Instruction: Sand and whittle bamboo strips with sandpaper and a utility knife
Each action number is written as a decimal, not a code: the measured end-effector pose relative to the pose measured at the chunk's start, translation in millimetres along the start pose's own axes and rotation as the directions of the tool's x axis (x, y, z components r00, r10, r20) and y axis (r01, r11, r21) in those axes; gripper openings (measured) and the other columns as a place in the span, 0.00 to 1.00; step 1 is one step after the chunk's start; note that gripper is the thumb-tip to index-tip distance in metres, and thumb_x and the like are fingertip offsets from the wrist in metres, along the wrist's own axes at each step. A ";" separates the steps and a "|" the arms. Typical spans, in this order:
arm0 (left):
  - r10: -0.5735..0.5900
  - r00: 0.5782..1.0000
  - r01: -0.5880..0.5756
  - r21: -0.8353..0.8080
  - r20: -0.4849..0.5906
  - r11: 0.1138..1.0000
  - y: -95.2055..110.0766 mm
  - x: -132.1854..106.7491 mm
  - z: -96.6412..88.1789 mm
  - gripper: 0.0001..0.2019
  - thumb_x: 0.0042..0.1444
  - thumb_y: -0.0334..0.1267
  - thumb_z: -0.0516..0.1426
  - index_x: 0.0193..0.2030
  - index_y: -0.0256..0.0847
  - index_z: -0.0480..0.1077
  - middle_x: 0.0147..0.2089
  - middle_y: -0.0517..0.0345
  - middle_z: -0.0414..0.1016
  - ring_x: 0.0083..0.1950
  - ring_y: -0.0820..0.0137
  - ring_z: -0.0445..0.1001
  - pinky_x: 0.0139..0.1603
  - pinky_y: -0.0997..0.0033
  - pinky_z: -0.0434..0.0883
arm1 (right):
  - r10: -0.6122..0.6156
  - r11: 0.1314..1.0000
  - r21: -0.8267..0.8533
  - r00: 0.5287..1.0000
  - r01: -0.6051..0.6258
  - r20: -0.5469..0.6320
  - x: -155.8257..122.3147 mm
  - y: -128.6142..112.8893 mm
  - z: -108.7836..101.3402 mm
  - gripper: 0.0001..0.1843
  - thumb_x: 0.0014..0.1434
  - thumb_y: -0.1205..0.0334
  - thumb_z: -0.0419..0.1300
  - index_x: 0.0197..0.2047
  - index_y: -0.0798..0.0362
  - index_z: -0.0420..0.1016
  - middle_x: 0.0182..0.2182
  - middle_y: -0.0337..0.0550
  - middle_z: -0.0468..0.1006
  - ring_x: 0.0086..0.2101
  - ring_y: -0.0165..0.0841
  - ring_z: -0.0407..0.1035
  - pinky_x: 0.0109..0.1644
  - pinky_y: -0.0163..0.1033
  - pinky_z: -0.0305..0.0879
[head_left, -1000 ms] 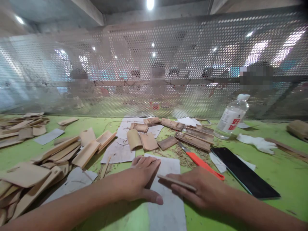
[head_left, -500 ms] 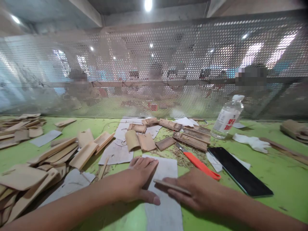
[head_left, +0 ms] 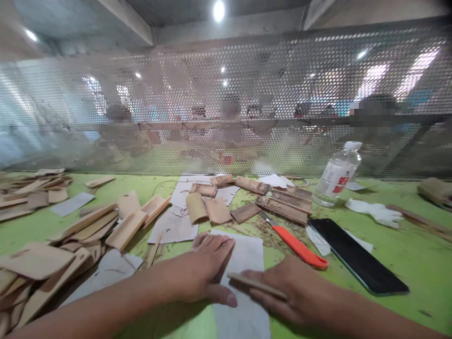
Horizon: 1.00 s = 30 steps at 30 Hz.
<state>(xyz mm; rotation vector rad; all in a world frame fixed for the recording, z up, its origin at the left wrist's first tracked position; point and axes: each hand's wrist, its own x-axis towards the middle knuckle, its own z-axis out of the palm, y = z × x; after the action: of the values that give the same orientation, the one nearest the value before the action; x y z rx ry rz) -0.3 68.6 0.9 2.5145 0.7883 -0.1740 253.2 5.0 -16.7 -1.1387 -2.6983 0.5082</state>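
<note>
Pale wooden pieces heap at left. Next, the left hand lies open, thumb splayed, on a white sheet. Over that sheet, a slim flat strip is pinched in the right hand; its tip has edged slightly nearer, toward the left thumb, so work there seems under way. Farther right lie an orange knife and a phone. Shavings litter the green table; a perforated metal screen lines the far side.

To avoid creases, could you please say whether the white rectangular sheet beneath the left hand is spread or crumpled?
Spread: the white rectangular sheet lies mostly flat under the left hand, far edge straight.
</note>
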 end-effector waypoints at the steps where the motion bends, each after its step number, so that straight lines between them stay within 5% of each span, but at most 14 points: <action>1: -0.004 1.000 0.004 0.008 0.004 1.000 1.0 -0.3 -0.7 0.52 0.60 0.67 0.58 0.77 0.31 0.47 0.73 0.31 0.55 0.75 0.41 0.50 0.74 0.39 0.46 | 0.037 0.999 -0.007 0.998 -0.038 -0.046 0.3 5.7 -0.2 0.21 0.76 0.53 0.44 0.60 0.43 0.75 0.38 0.42 0.85 0.30 0.34 0.75 0.34 0.37 0.62; 4: -0.023 1.000 0.023 0.013 0.012 1.000 3.7 -1.3 -3.3 0.52 0.60 0.69 0.57 0.78 0.33 0.45 0.74 0.31 0.53 0.75 0.41 0.49 0.74 0.38 0.45 | 0.198 0.980 0.059 0.954 -0.189 -0.227 3.0 22.9 -5.6 0.25 0.74 0.46 0.45 0.50 0.49 0.80 0.34 0.46 0.83 0.31 0.38 0.74 0.34 0.39 0.61; 6: -0.021 1.000 0.021 0.006 0.016 1.000 3.6 -1.8 -4.0 0.53 0.59 0.71 0.56 0.78 0.34 0.46 0.74 0.31 0.54 0.75 0.40 0.50 0.73 0.37 0.47 | 0.366 0.896 0.361 0.889 -0.258 -0.274 5.1 24.9 -11.6 0.27 0.71 0.39 0.49 0.38 0.51 0.79 0.25 0.42 0.76 0.25 0.35 0.67 0.30 0.38 0.58; 7: -0.014 1.000 0.014 0.004 0.014 1.000 2.9 -1.8 -3.8 0.53 0.59 0.71 0.55 0.78 0.34 0.46 0.73 0.31 0.54 0.75 0.40 0.51 0.73 0.37 0.47 | 0.466 0.776 0.573 0.851 -0.263 -0.240 6.0 22.3 -14.5 0.28 0.69 0.36 0.51 0.33 0.50 0.75 0.21 0.38 0.70 0.22 0.31 0.61 0.26 0.37 0.54; 9: -0.001 1.000 0.001 0.005 0.015 1.000 0.8 -1.1 -2.5 0.53 0.59 0.72 0.55 0.78 0.34 0.46 0.73 0.31 0.54 0.75 0.39 0.50 0.73 0.36 0.46 | 0.589 0.380 0.900 0.806 -0.214 -0.057 6.8 12.7 -18.6 0.29 0.64 0.31 0.54 0.28 0.49 0.65 0.17 0.30 0.58 0.17 0.25 0.46 0.22 0.34 0.44; 12: 0.014 1.000 -0.014 0.004 0.013 1.000 -1.9 1.0 0.2 0.52 0.59 0.72 0.55 0.77 0.34 0.48 0.73 0.31 0.54 0.74 0.39 0.50 0.73 0.36 0.45 | 0.545 -0.095 0.988 0.825 -0.118 0.151 5.6 -0.2 -19.6 0.28 0.61 0.33 0.61 0.31 0.49 0.63 0.17 0.25 0.54 0.17 0.21 0.38 0.22 0.31 0.39; 15: 0.036 0.999 -0.036 0.003 -0.011 0.999 -2.3 2.6 1.5 0.50 0.59 0.71 0.55 0.76 0.34 0.50 0.71 0.32 0.57 0.73 0.39 0.53 0.73 0.36 0.46 | 0.488 -0.232 0.969 0.853 -0.080 0.187 3.1 -3.1 -17.4 0.26 0.61 0.38 0.65 0.30 0.51 0.64 0.16 0.25 0.55 0.17 0.20 0.38 0.21 0.30 0.42; 19: 0.038 0.999 -0.039 -0.009 -0.023 0.999 -1.2 2.0 0.2 0.50 0.59 0.70 0.56 0.75 0.32 0.52 0.69 0.31 0.60 0.71 0.38 0.56 0.72 0.36 0.47 | 0.458 -0.299 0.951 0.861 -0.085 0.221 1.7 -0.6 -16.5 0.26 0.59 0.39 0.67 0.27 0.51 0.63 0.15 0.25 0.55 0.16 0.19 0.37 0.20 0.29 0.42; 21: 0.038 0.999 -0.038 -0.022 -0.028 0.999 -0.6 1.0 -0.7 0.50 0.59 0.70 0.56 0.75 0.32 0.52 0.69 0.31 0.60 0.72 0.38 0.55 0.72 0.35 0.47 | 0.458 -0.285 0.952 0.857 -0.108 0.234 1.8 1.5 -16.2 0.27 0.59 0.38 0.66 0.27 0.51 0.63 0.15 0.24 0.54 0.16 0.20 0.36 0.20 0.30 0.41; 23: 0.029 0.999 -0.030 -0.029 -0.025 0.999 -0.2 0.3 -1.3 0.50 0.59 0.70 0.56 0.75 0.32 0.52 0.70 0.30 0.59 0.72 0.37 0.54 0.72 0.34 0.46 | 0.498 -0.153 0.975 0.839 -0.163 0.219 2.4 5.5 -14.7 0.27 0.61 0.34 0.62 0.28 0.50 0.65 0.15 0.25 0.53 0.16 0.21 0.38 0.20 0.31 0.41; 25: 0.021 1.000 -0.022 -0.041 -0.024 0.999 0.1 0.1 -1.3 0.51 0.58 0.70 0.57 0.75 0.33 0.52 0.70 0.31 0.58 0.73 0.38 0.53 0.72 0.35 0.47 | 0.551 0.212 0.948 0.830 -0.237 0.084 3.6 11.5 -11.9 0.27 0.63 0.33 0.57 0.32 0.50 0.70 0.17 0.31 0.62 0.17 0.25 0.50 0.23 0.33 0.51; 27: 0.011 0.999 -0.013 -0.058 -0.037 0.998 0.0 0.3 -0.7 0.52 0.57 0.71 0.58 0.76 0.36 0.51 0.70 0.33 0.59 0.73 0.38 0.54 0.72 0.36 0.49 | 0.497 0.639 0.719 0.860 -0.274 -0.114 5.1 16.9 -8.2 0.25 0.66 0.36 0.56 0.42 0.50 0.77 0.29 0.42 0.77 0.28 0.34 0.68 0.35 0.39 0.65; 28: 0.008 0.999 -0.010 -0.062 -0.044 0.998 -0.3 0.4 -0.2 0.53 0.56 0.72 0.58 0.77 0.38 0.50 0.70 0.34 0.59 0.73 0.38 0.54 0.72 0.36 0.50 | 0.429 0.780 0.566 0.887 -0.268 -0.171 5.6 18.4 -6.2 0.24 0.68 0.38 0.55 0.47 0.49 0.78 0.37 0.46 0.81 0.37 0.38 0.72 0.43 0.42 0.67; 30: 0.003 0.999 -0.006 -0.050 -0.047 0.999 -1.0 0.4 0.8 0.53 0.55 0.72 0.59 0.77 0.40 0.47 0.71 0.35 0.59 0.73 0.39 0.54 0.71 0.36 0.50 | 0.316 0.901 0.364 0.933 -0.238 -0.173 5.9 17.6 -2.6 0.23 0.71 0.43 0.50 0.53 0.49 0.77 0.47 0.48 0.81 0.44 0.42 0.73 0.50 0.46 0.66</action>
<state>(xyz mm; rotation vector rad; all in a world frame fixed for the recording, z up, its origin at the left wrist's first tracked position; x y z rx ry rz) -0.6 69.1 -0.3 2.4808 0.7956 -0.0930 261.4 21.4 -20.7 -1.3890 -2.1562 0.7941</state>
